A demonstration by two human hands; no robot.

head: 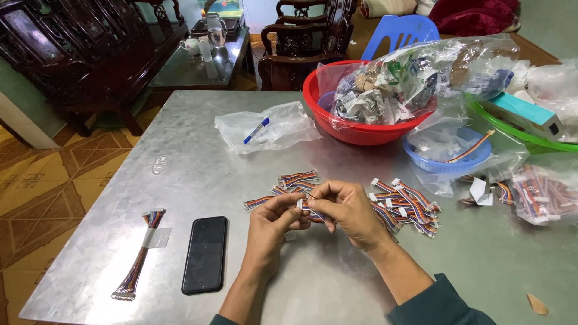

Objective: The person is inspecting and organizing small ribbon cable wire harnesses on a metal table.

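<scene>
Together, the left hand (272,224) and the right hand (348,210) are meeting over the metal table (198,156), and both are pinching one short multicoloured ribbon cable (259,202). The left fingers (288,204) are closing on the cable near its small white connector (299,204), while the right fingers (322,191) are curling around the same spot from the other side, so the fingertips of the two hands are almost touching. The free end of the cable is sticking out just beyond the left fingertips.

Just past the fingertips, a small stack of similar cables (298,179) is lying on the table. Beside the right fingers, on their outer side, a larger loose pile of cables with white plugs (404,207) is spreading out. Well off to the outer side of the left fingers, a dark phone (205,254) is lying face up, and further out still a long taped cable bundle (139,256) is resting. Far beyond the fingers, a clear bag holding a blue pen (257,130) is sitting near a red basin (361,129) full of crumpled bags.
</scene>
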